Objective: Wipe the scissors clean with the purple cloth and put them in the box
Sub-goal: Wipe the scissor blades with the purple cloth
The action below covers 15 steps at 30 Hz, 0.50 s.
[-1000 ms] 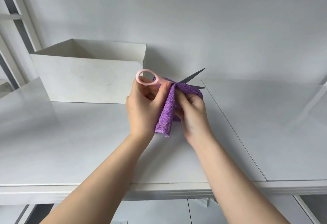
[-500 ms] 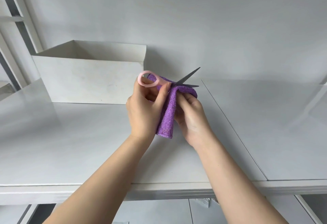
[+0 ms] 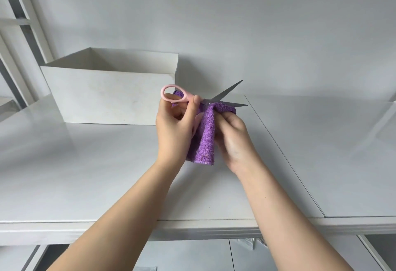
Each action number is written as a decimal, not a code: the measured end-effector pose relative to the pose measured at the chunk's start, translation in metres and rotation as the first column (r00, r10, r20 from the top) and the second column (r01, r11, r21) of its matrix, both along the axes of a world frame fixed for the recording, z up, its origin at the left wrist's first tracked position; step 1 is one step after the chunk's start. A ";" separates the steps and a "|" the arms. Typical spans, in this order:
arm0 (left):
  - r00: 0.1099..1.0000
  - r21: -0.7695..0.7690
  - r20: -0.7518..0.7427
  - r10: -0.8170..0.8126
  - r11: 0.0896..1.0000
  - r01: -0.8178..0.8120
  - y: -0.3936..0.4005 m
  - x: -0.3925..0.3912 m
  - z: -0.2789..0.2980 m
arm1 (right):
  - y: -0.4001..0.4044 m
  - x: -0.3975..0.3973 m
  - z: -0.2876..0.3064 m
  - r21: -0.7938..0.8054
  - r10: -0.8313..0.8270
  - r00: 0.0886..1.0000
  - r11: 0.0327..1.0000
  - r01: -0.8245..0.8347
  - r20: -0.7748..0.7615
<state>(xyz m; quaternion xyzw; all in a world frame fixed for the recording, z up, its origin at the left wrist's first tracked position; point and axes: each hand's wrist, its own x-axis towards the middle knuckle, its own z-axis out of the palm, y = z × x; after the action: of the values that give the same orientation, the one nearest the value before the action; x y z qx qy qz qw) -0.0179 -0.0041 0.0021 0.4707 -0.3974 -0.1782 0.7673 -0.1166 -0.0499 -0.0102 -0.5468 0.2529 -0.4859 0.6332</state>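
My left hand [image 3: 174, 129] grips the pink handles of the scissors [image 3: 225, 94], held above the table with the two grey blades spread and pointing right. The purple cloth [image 3: 205, 138] is folded over the lower blade near the pivot and hangs down between my hands. My right hand [image 3: 232, 140] pinches the cloth around that blade from the right. The lower handle loop is mostly hidden behind my left fingers. An open white box [image 3: 111, 97] stands behind and to the left of my hands; its inside is hardly visible.
The white table [image 3: 85, 174] runs toward me to a front edge, with a seam to a second panel [image 3: 321, 153] on the right. A pale wall rises close behind. A white and grey frame [image 3: 23, 26] stands at far left.
The cloth and my right hand have slid back along the lower blade toward the pivot, baring more of both blade tips. My left hand keeps its grip on the handles.
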 end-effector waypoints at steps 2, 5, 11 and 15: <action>0.991 0.020 -0.109 -0.079 0.996 0.082 -0.001 0.001 0.001 | 0.001 0.000 0.001 -0.009 -0.013 1.000 1.000 0.013 -0.013; 0.981 0.014 -0.142 -0.129 0.991 0.133 -0.003 -0.001 0.001 | 0.002 0.000 0.001 -0.015 -0.036 0.999 0.999 0.036 0.000; 0.996 -0.050 0.087 0.017 0.999 -0.013 -0.003 -0.003 -0.005 | 0.003 0.002 0.001 0.029 -0.078 0.997 0.997 0.077 0.025; 0.963 -0.024 0.234 0.136 0.991 -0.134 -0.005 -0.001 -0.008 | 0.004 0.004 0.001 0.040 -0.083 0.996 0.996 0.082 0.016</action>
<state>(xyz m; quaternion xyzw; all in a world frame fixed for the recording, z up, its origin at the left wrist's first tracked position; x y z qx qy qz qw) -0.0191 -0.0090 -0.0062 0.5113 -0.4533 -0.0669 0.7271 -0.1121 -0.0462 -0.0094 -0.5191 0.2791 -0.5113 0.6255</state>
